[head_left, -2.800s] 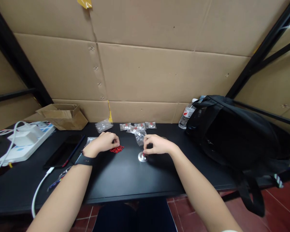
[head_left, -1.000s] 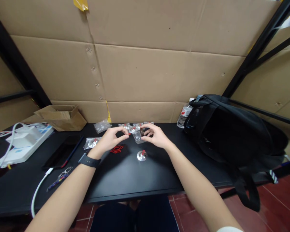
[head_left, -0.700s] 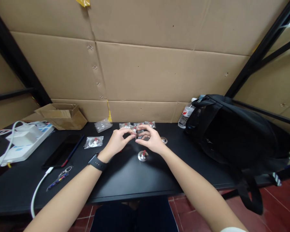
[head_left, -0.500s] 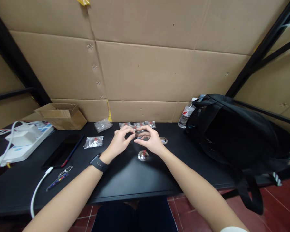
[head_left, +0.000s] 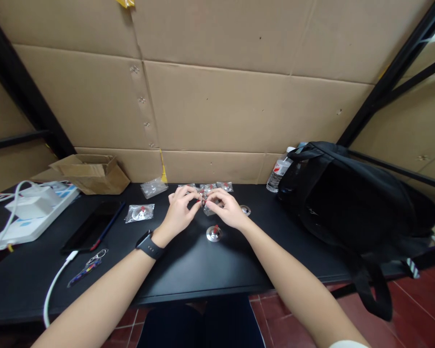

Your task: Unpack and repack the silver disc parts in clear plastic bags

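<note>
Small metal part (head_left: 204, 203) is pinched between left hand (head_left: 179, 211) and right hand (head_left: 226, 211), fingertips of both closed on it. Metal disc (head_left: 213, 233) lies just below the right hand, nearer it than the left.

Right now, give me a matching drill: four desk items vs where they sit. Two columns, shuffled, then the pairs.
Things:
1. cardboard box
2. backpack
3. metal disc
4. phone

Places:
A. right end of the desk
B. just in front of both hands
C. far left, against the wall
D. flat, left of the left hand

Pairs: 1-C, 2-A, 3-B, 4-D
</note>
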A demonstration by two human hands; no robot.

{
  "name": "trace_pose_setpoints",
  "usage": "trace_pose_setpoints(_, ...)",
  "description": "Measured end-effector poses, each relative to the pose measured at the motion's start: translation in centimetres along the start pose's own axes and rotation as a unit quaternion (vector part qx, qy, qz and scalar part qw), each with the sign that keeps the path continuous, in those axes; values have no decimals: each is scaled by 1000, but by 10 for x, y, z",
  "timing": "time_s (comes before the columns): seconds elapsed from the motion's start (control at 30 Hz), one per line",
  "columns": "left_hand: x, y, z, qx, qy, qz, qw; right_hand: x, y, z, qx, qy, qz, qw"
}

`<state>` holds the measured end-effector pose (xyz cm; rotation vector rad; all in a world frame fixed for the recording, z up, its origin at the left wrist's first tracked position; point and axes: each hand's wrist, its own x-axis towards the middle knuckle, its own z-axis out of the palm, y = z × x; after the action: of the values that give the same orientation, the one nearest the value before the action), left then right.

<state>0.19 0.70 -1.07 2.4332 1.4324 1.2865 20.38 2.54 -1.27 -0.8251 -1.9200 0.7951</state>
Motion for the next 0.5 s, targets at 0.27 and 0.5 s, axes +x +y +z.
trace_pose_setpoints(0.27, 0, 6, -3, -38, -5, -8, 999, 1, 4, -2, -60, -1, -30, 998)
trace_pose_setpoints(0.5, -4, 6, 6, 13, -99, 32, 995, 2, 3, -13, -127, -5, -91, 988)
